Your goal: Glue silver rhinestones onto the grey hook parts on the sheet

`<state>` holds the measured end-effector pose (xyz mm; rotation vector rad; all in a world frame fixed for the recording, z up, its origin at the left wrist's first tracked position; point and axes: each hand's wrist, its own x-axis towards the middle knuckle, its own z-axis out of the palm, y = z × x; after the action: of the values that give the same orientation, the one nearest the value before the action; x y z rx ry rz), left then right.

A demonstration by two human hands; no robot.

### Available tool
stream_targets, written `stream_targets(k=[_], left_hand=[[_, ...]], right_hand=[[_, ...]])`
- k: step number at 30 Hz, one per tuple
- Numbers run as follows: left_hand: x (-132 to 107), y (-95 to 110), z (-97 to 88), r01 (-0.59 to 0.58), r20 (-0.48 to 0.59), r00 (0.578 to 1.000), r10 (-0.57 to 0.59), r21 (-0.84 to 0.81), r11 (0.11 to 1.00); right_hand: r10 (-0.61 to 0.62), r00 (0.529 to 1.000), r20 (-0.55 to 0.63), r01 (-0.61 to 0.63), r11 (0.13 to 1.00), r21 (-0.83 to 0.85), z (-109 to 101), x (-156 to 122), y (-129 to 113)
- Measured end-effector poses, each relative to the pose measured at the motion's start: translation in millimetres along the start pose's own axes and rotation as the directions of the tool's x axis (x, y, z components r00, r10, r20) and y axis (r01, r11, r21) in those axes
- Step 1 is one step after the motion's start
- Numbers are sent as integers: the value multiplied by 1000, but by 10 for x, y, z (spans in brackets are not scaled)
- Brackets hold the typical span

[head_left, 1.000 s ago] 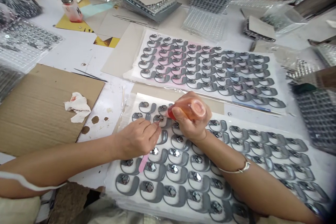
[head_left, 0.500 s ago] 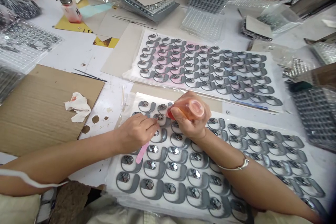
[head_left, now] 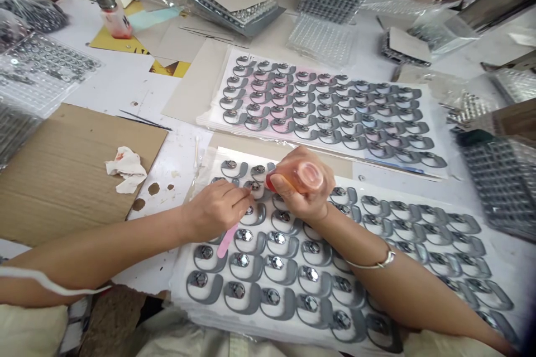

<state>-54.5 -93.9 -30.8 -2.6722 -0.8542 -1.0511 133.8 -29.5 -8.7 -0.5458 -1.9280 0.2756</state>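
Observation:
In my right hand is a small squeeze bottle of orange-red liquid, tilted with its red tip down to the left. My left hand is closed round a flat pink stick, whose rounded end sticks out below the fingers. Both hands are over the near white sheet, which carries rows of grey ring-shaped pieces, each with a shiny faceted stone. The bottle's tip and my left fingertips meet close to one piece in the upper left rows; the exact contact is hidden.
A second sheet of similar pieces lies behind. To the left are a cardboard panel with a crumpled tissue, a cotton swab and tweezers. A glass jar of reddish liquid stands at the back left.
Both hands keep almost the same place, with the bottle and pink stick still held. The view has shifted very slightly.

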Motion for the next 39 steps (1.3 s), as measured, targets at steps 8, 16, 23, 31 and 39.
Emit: stream_targets(k=[8, 16, 23, 31, 39], left_hand=[[-6, -102, -117, 112, -53, 991, -119, -128, 985], [50, -160, -164, 237, 26, 969, -248, -402, 885], [26, -174, -89, 240, 61, 969, -238, -450, 860], [-6, -188, -58, 207, 28, 976, -216, -420, 883], [-12, -194, -48, 186, 21, 980, -196, -424, 886]], right_hand=[[-20, 999, 33, 20, 1000, -9, -10, 6, -9], [-43, 999, 29, 43, 999, 18, -3, 10, -7], [-64, 997, 48, 63, 998, 12, -10, 6, -7], [-51, 998, 42, 48, 997, 52, -3, 22, -29], [-16, 999, 34, 14, 997, 81, 3, 16, -38]])
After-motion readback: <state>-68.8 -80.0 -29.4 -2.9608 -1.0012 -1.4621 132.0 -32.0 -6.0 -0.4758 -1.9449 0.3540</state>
